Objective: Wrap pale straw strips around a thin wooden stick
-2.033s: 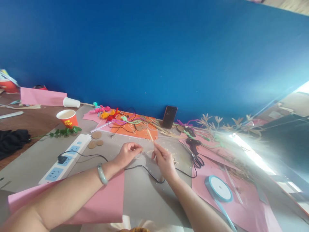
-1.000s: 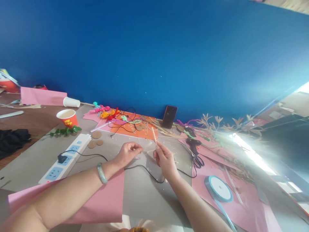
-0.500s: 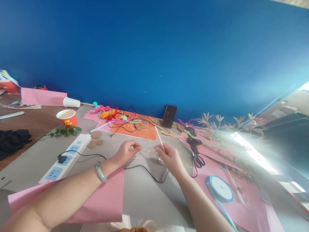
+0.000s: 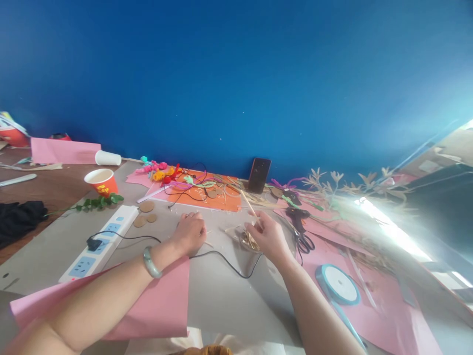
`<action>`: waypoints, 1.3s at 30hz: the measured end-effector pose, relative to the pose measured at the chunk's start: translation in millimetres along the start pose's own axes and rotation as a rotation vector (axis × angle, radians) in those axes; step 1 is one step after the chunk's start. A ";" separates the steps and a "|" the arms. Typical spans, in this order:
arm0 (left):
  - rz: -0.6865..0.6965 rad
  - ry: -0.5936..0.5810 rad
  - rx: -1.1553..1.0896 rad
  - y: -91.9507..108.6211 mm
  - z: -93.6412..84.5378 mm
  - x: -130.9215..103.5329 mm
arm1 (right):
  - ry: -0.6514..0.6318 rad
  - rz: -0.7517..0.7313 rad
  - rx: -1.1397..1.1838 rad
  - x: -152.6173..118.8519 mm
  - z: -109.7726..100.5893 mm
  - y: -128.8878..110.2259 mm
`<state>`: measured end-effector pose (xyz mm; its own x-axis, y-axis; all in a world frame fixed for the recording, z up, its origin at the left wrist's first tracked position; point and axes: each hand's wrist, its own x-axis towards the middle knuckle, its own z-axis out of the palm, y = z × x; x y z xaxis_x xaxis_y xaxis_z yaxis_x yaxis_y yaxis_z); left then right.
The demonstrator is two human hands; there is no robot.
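Observation:
My right hand (image 4: 269, 236) pinches a thin pale wooden stick (image 4: 250, 204), which slants up and left from the fingers. Just under that hand's fingertips lies a small round bundle of gold and tan scraps (image 4: 249, 240), partly covered by the hand. My left hand (image 4: 190, 232), with a jade-like bangle on its wrist, rests low over the grey board (image 4: 221, 296) with its fingers curled in; nothing shows in them. Thin stick bits lie beside its knuckles. A black cable (image 4: 225, 256) crosses the board between the two hands.
A white power strip (image 4: 101, 241) and wooden discs (image 4: 147, 206) lie left, near a red paper cup (image 4: 101, 181). A phone (image 4: 259, 175) leans on the blue wall. Right are a glue gun (image 4: 296, 217), scissors (image 4: 305, 242) and a ribbon roll (image 4: 338, 284). Pink paper (image 4: 158, 305) lies in front.
My left hand has drawn slightly left and lowered, its fingers curling from a loose pinch. My right hand has shifted right with the stick, uncovering more of the gold bundle.

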<state>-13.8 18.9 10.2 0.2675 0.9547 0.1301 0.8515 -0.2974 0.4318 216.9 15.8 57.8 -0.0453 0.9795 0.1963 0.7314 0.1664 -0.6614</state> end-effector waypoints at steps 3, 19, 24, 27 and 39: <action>-0.040 0.045 -0.218 2.9 -1.5 0.8 | -0.117 0.005 0.196 -7.4 13.1 -7.7; -0.072 -0.083 -0.920 15.9 3.3 -8.0 | -0.153 0.153 0.505 -20.7 37.0 -19.1; -0.150 -0.122 -1.064 16.0 2.5 -5.7 | -0.133 0.204 0.606 -19.5 34.7 -21.6; -0.161 -0.146 -1.148 14.4 2.3 -4.9 | -0.120 0.220 0.671 -19.3 35.4 -22.1; -0.133 -0.023 -1.148 14.6 0.7 -4.8 | -0.343 0.065 0.491 -26.2 48.0 -21.6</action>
<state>-2.3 10.0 15.2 0.2249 0.9743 0.0114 -0.0341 -0.0039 0.9994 169.6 -8.0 32.1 -0.2878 0.9566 -0.0468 0.3437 0.0575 -0.9373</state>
